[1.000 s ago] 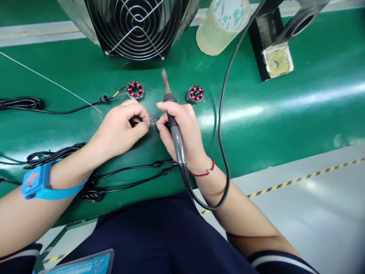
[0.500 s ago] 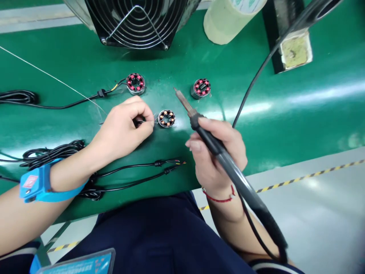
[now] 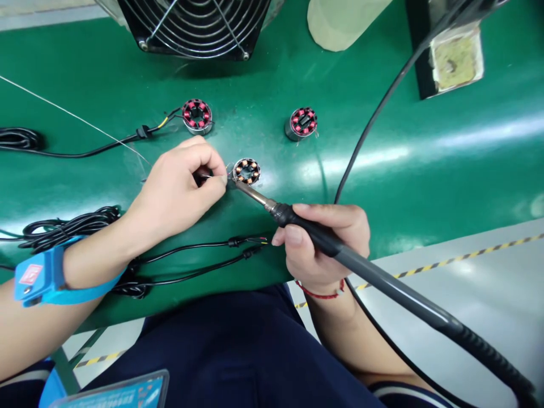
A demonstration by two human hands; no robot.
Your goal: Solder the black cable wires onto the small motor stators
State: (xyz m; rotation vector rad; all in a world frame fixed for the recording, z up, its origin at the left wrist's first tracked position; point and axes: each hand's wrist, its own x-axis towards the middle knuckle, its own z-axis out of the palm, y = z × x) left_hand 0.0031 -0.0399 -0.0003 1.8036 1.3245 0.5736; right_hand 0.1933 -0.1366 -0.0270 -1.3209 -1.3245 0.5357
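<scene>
My right hand (image 3: 327, 241) is closed round the handle of a soldering iron (image 3: 340, 249). The iron's tip points left and lies at the near left edge of a small motor stator (image 3: 247, 171) with copper-coloured coils. My left hand (image 3: 182, 187) pinches thin solder wire (image 3: 80, 118) close to that same spot, and the wire trails off to the upper left. Fine leads stick out between the fingertips and the stator. Whether the left fingers also hold a lead cannot be made out.
One red-coil stator (image 3: 197, 116) is joined to a black cable (image 3: 85, 154); another red-coil stator (image 3: 301, 123) stands to the right. Coiled black cables (image 3: 72, 226) lie near my left forearm. A fan (image 3: 195, 28), a tape roll (image 3: 340, 22) and a sponge holder (image 3: 457, 59) line the back.
The soldering iron has swung down and left, bringing its tip to the copper-coil stator. My left hand keeps its pinch beside the stator. The view has shifted slightly.
</scene>
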